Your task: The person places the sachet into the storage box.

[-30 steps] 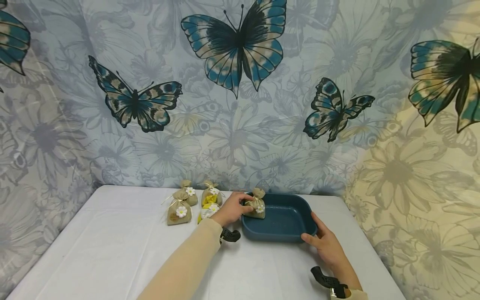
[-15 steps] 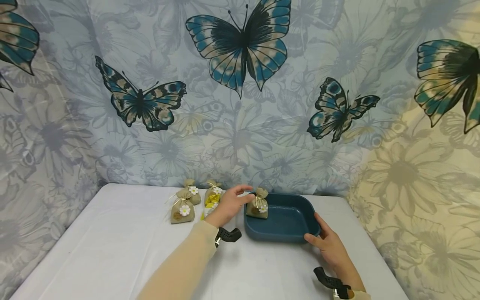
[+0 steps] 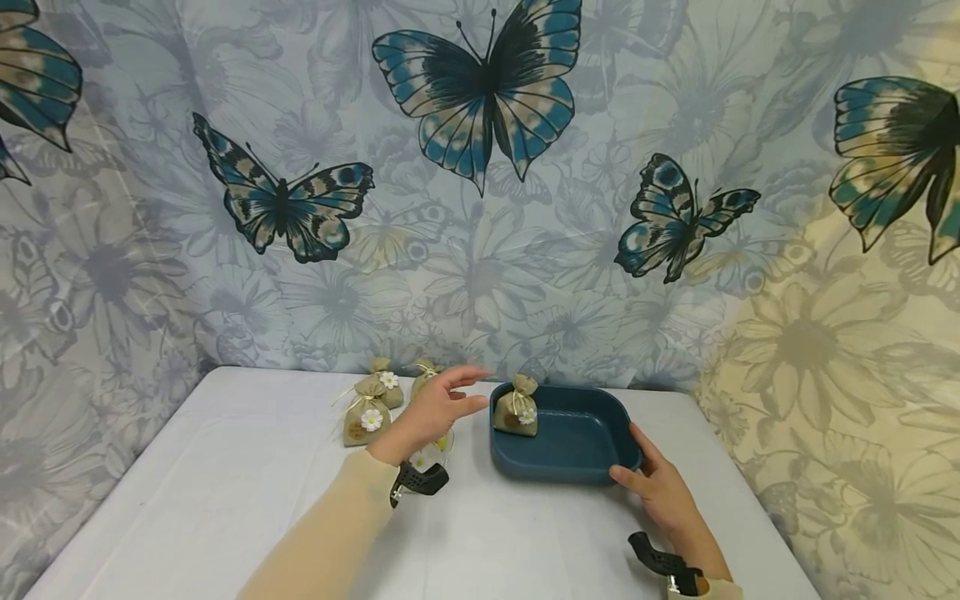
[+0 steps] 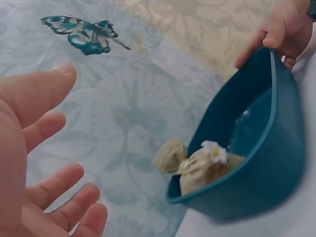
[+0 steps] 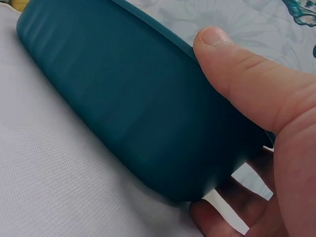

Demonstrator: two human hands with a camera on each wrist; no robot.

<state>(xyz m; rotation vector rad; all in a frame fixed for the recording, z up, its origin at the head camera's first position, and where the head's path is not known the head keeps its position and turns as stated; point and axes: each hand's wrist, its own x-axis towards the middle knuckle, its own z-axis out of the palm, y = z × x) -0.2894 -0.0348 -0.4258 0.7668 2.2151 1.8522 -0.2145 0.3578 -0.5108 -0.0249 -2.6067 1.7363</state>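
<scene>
The left hand [image 3: 431, 411] is over the table [image 3: 225, 517], just beside the left end of a dark blue basin [image 3: 573, 452]. Its grip is empty; thumb and fingers are spread well apart, with a visible gap to the basin. The right hand [image 3: 663, 490] has its grip closed on the basin's right end, thumb against the outer wall at the rim, fingers around the end.

One beige sachet [image 3: 514, 417] is inside the basin at its left end, its tied neck above the rim and a white flower on its front.

Left of the basin, more sachets stand on the table: a front sachet [image 3: 363, 425] with a white flower, a second sachet [image 3: 388, 397] just behind it, and a third sachet [image 3: 425, 372] partly hidden by the left hand. White and yellow decoration [image 3: 426, 455] shows below that hand; its shape is unclear.

A butterfly-print cloth [image 3: 480, 250] hangs behind the table.
</scene>
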